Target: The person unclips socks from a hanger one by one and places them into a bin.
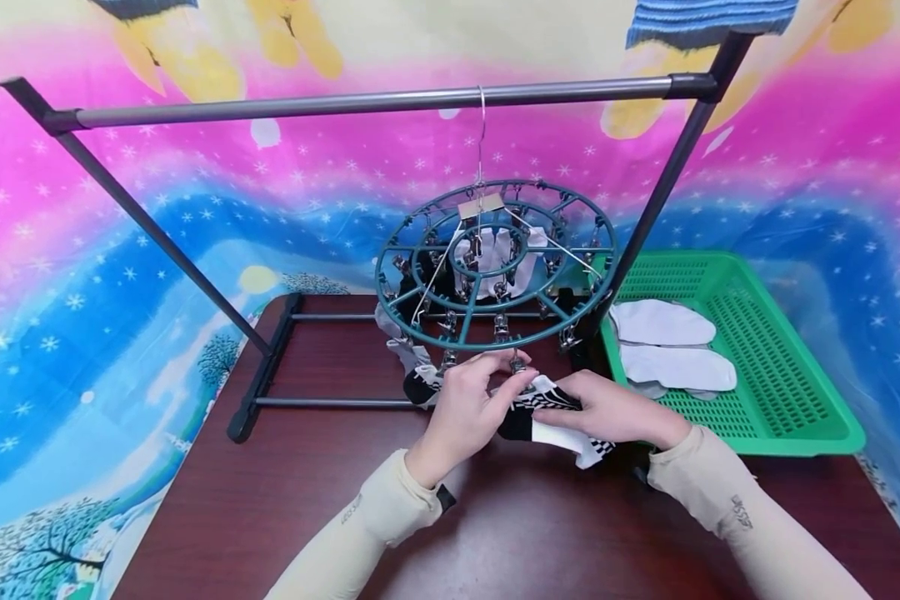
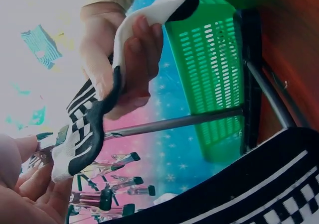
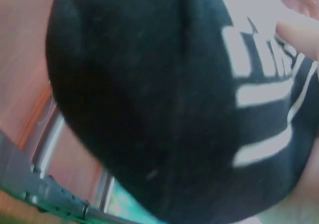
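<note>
A round green hanger (image 1: pixel 465 343) with metal clips hangs by its hook from a rack's top bar. My left hand (image 1: pixel 468 408) is at its front edge, thumb and fingers pinching a metal clip (image 2: pixel 47 143). A black-and-white checkered sock (image 2: pixel 82 129) has its white cuff end right at that clip. My right hand (image 1: pixel 615 410) grips the sock's middle between thumb and fingers, and its loose white and black part extends past the fingers. In the right wrist view, a black sock part with white stripes (image 3: pixel 149 104) fills most of the picture.
White socks (image 1: pixel 491 254) and a grey-white sock (image 1: pixel 408 354) hang from the ring. To the right, a green basket (image 1: pixel 765 333) holds white socks (image 1: pixel 675 368). The dark rack (image 1: pixel 345 105) stands on the red-brown table (image 1: pixel 270 500), before a printed cloth.
</note>
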{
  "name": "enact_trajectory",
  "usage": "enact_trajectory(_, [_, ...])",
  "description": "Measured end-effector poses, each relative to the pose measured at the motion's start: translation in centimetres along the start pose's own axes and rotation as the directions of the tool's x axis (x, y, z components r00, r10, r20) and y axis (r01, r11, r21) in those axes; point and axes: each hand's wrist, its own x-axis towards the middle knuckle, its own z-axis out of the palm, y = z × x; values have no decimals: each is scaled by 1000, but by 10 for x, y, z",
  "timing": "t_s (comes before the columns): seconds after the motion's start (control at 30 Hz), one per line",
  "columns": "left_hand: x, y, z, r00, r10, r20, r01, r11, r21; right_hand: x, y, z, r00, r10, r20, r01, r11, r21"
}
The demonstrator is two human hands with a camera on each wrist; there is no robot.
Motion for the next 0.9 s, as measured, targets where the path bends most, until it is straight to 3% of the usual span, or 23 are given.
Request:
enact_trajectory(0.27, [-2, -1, 2, 999, -23, -46, 20, 998, -57, -11, 7, -7, 999, 31, 15, -32, 999, 25])
enact_trajectory(0.43, [-3, -4, 6, 995, 23, -95, -30, 997, -68, -13, 8, -8, 999, 50, 10, -50, 999, 22])
enact_trajectory(0.63, [-5, -7, 7, 982, 60, -182, -78, 993, -90, -17, 13, -7, 1000, -28, -3, 28, 998, -55])
enact_trajectory(0.9, [-4, -6, 3, 973, 75, -219, -86, 995, -41, -24, 19, -10, 998, -60, -27, 58, 996, -64])
